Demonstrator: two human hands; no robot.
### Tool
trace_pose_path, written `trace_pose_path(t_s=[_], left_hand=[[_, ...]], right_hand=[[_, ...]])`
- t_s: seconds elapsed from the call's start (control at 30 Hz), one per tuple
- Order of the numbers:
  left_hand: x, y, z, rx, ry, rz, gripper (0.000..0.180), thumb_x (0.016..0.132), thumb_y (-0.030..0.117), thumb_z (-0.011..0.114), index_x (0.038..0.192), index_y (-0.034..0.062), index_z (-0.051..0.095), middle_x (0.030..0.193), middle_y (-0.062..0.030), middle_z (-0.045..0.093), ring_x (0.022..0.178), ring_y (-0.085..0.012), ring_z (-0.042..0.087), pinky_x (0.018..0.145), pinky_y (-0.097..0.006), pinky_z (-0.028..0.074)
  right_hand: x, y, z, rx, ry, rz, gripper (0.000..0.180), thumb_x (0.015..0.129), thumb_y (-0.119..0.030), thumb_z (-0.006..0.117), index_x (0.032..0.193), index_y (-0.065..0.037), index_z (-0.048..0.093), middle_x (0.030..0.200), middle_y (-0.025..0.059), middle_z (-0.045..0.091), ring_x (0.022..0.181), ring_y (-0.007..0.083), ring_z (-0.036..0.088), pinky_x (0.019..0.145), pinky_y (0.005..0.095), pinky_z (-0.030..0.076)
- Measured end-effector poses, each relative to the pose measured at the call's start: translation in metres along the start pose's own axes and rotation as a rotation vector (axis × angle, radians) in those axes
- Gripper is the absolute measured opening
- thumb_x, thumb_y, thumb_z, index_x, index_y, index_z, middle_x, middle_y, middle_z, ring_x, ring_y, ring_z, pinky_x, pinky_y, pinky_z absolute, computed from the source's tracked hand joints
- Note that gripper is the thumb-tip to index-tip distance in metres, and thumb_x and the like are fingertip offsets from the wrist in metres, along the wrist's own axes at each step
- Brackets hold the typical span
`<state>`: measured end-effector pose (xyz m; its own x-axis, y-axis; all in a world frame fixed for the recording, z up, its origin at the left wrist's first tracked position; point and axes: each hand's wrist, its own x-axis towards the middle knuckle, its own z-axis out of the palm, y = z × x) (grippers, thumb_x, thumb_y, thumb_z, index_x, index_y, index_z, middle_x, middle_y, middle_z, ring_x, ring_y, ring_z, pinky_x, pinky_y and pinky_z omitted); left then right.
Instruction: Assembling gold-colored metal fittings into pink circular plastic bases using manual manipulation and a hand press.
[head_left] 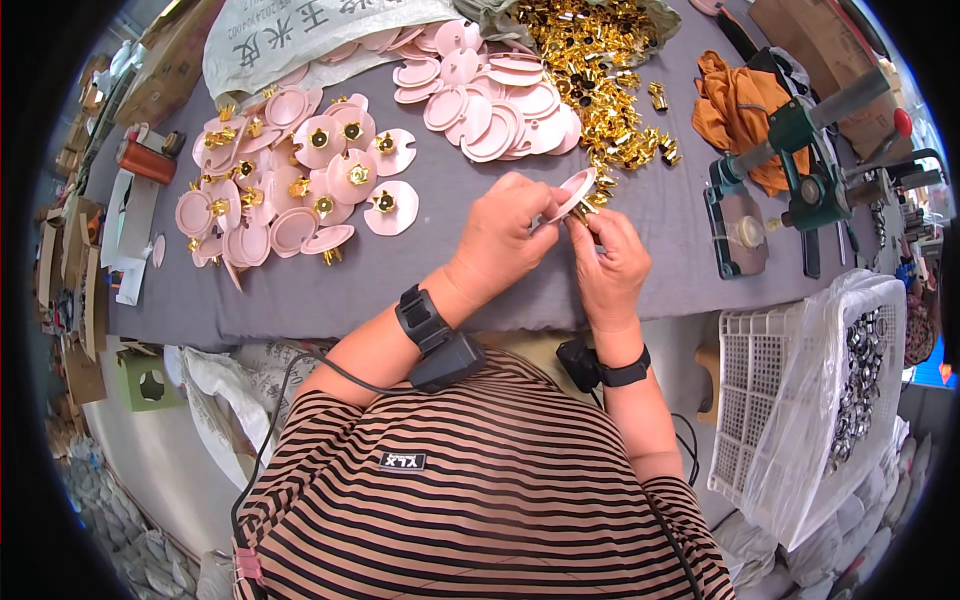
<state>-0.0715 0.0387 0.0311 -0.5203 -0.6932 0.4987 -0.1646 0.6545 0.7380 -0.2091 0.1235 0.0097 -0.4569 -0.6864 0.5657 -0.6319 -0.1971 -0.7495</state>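
I judge the pink disc point(577, 192) light, thin, stiff and smooth, best taken by its rim; it sits tilted above the grey counter point(470, 250), the left hand point(505, 240) pinching its lower edge. The right hand point(607, 262) pinches a small gold clip point(585, 208) against it; the disc is round, flat, pale pink.

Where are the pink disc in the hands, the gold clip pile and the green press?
Pink disc point(578, 190), head view, its face.
Gold clip pile point(590, 60), head view, middle.
Green press point(815, 180), head view, its body.
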Motion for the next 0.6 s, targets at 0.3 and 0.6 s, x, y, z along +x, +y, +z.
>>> trace_pose_path(t_s=[0.3, 0.6], left_hand=[[0.000, -0.011, -0.024, -0.025, -0.160, 0.214, 0.019, 0.078, -0.001, 0.069, 0.096, 0.0057, 0.066, 0.097, -0.0090, 0.070, 0.085, -0.0291, 0.064, 0.073, -0.039, 0.054], [0.027, -0.083, -0.168, -0.022, 0.288, -0.394, 0.032, 0.090, 0.008, 0.068, 0.121, 0.0038, 0.062, 0.093, -0.0069, 0.072, 0.080, -0.0077, 0.066, 0.067, -0.024, 0.052]], right_hand=[[0.002, -0.003, -0.012, 0.756, -0.322, 0.863, 0.013, 0.091, -0.010, 0.073, 0.088, 0.002, 0.070, 0.087, 0.0080, 0.072, 0.075, 0.0142, 0.069, 0.065, 0.0263, 0.057], [0.031, 0.026, -0.019, -0.393, -0.212, -0.132, 0.027, 0.079, -0.018, 0.081, 0.103, -0.008, 0.071, 0.100, 0.0075, 0.069, 0.090, 0.0305, 0.061, 0.084, 0.0373, 0.052]])
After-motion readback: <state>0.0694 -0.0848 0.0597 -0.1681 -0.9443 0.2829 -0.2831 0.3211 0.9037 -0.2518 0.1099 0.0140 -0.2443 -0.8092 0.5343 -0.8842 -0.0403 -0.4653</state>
